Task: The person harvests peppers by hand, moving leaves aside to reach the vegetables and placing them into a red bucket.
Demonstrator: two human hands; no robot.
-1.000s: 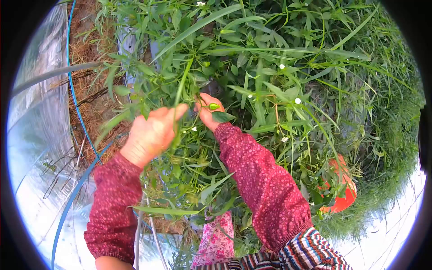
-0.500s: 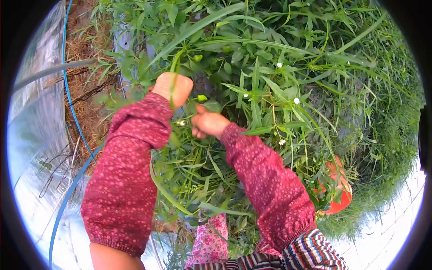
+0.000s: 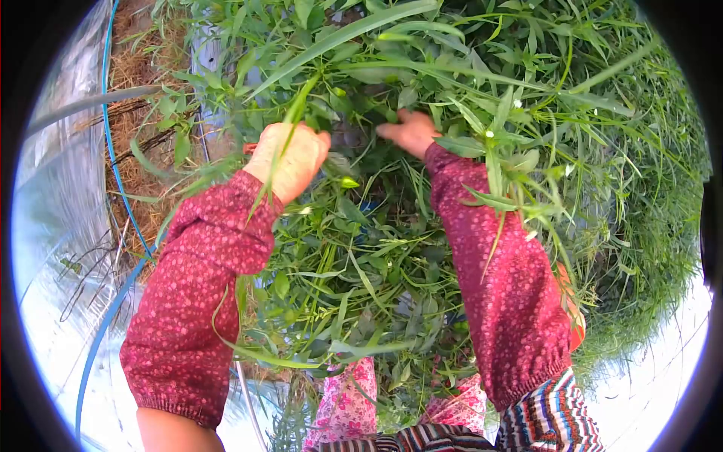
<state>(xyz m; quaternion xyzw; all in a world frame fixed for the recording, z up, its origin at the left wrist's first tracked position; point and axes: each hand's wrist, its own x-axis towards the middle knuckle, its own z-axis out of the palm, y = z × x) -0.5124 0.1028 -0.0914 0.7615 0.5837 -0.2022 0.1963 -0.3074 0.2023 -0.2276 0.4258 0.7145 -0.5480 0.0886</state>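
My left hand (image 3: 290,158) is curled closed among the leaves, its back toward me. Whatever its fingers hold is hidden, and a long grass blade (image 3: 290,135) crosses in front of it. My right hand (image 3: 410,134) reaches into the foliage to the right, thumb and fingers apart, with nothing visible in it. Between and below the hands hangs a small green fruit, like a pepper (image 3: 349,182). Another small green fruit (image 3: 339,92) shows higher up among the leaves.
Dense weeds with small white flowers (image 3: 489,134) crowd the right side. An orange-red container (image 3: 577,331) is partly behind my right sleeve. A blue hose (image 3: 113,151) and clear plastic sheeting (image 3: 64,173) run along the left, beside dry straw (image 3: 139,53).
My right hand has moved up and right, away from my left hand, and its fingers have spread. The white-flowered weeds have shifted right and bent. My left hand stays closed in nearly the same place.
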